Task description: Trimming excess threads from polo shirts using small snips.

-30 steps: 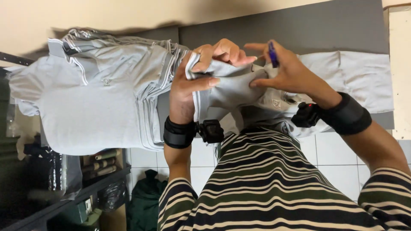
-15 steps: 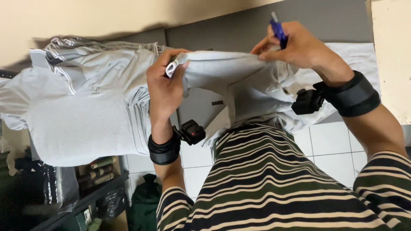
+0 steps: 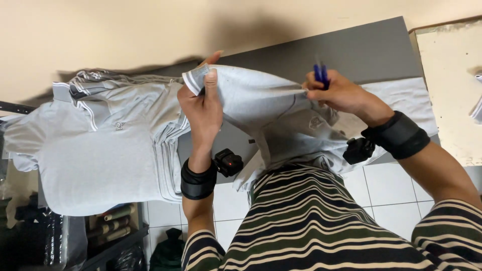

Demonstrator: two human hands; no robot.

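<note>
My left hand [image 3: 203, 108] grips the striped cuff of a light grey polo shirt [image 3: 261, 105], holding it up over the grey table [image 3: 361, 50]. The other end of the stretched fabric is pinched by my right hand [image 3: 339, 93], which also holds a small blue-handled tool [image 3: 320, 74] pointing up. The rest of this shirt hangs down to my striped top. A stack of the same grey polo shirts [image 3: 105, 150] lies to the left, draped over the table's edge. Both wrists carry black bands with small black devices.
A white cloth [image 3: 401, 95] lies on the table's right part. A cream surface [image 3: 449, 75] adjoins the table on the right. Below are white floor tiles [image 3: 391, 185] and a dark shelf with rolls [image 3: 108, 223] at lower left.
Both hands have lifted the shirt and pulled its fabric taut between them. My left hand moved from the shirt's body to the striped cuff; the view has shifted right.
</note>
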